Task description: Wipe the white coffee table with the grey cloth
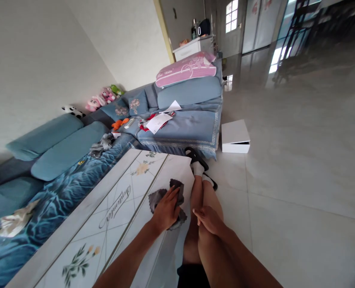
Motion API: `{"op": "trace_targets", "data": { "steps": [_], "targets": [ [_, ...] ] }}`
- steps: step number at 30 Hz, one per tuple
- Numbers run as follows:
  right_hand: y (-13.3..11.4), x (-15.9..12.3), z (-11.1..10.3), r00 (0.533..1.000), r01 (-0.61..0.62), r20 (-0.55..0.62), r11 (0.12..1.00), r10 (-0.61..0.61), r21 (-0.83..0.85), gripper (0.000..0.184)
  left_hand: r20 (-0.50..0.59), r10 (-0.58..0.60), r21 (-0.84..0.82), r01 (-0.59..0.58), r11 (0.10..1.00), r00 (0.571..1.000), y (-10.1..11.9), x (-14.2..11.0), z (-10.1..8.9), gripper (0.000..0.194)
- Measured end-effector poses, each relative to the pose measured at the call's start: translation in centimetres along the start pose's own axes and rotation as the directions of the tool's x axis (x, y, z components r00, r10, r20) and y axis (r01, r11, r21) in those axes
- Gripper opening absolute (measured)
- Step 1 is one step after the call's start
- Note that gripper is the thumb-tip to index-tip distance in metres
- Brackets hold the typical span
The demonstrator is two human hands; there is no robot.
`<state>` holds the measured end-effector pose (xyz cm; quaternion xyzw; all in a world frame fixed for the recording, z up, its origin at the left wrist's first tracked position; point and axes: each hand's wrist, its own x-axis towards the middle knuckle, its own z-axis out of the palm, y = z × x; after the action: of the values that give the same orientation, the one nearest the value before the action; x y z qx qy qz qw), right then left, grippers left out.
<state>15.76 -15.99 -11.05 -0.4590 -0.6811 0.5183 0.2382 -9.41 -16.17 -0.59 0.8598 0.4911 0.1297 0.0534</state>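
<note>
My left hand (166, 209) presses a crumpled dark grey cloth (157, 199) onto the table, its fingers bent over the bunched fabric. Parts of the cloth stick out on both sides of the hand. Under it lies a white table cover (89, 224) with printed flowers, gold lines and the word "September". My right hand (209, 219) rests on my bare legs to the right of the table edge. It holds nothing that I can see, and its thumb and fingers are slightly apart.
A blue sofa (180, 128) runs along the left and far side, with papers (158, 122), clothes (102, 145) and a pink package (187, 70) on it. Plush toys (95, 103) line its back. A white box (235, 136) stands on the tiled floor (300, 160).
</note>
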Motion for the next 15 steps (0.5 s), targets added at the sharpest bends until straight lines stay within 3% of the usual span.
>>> {"op": "trace_targets", "data": {
  "steps": [2,4,11,13,15],
  "targets": [
    [0.1,0.2,-0.3,1.000,-0.009,0.023,1.000,0.009,0.015,0.074,-0.027,-0.049,-0.026,0.048,0.999,0.998,-0.5,-1.2,0.0,0.071],
    [0.4,0.4,-0.5,0.999,-0.027,0.038,0.999,0.026,0.022,0.074,-0.049,-0.121,-0.021,0.120,0.993,0.991,-1.4,0.8,0.0,0.070],
    [0.4,0.7,-1.6,0.994,-0.059,0.090,0.997,0.054,0.051,0.079,-0.040,-0.315,0.053,0.317,0.947,0.948,-5.3,18.2,-0.8,0.060],
    [0.0,0.6,-1.8,0.995,-0.046,0.089,0.997,0.041,0.057,0.081,-0.052,-0.341,0.052,0.344,0.938,0.939,-5.5,20.6,-1.0,0.059],
    [-0.3,0.5,-1.8,0.997,-0.032,0.076,0.998,0.028,0.049,0.082,-0.064,-0.334,0.045,0.337,0.940,0.940,-5.1,20.4,-1.1,0.058]
  ]
}}
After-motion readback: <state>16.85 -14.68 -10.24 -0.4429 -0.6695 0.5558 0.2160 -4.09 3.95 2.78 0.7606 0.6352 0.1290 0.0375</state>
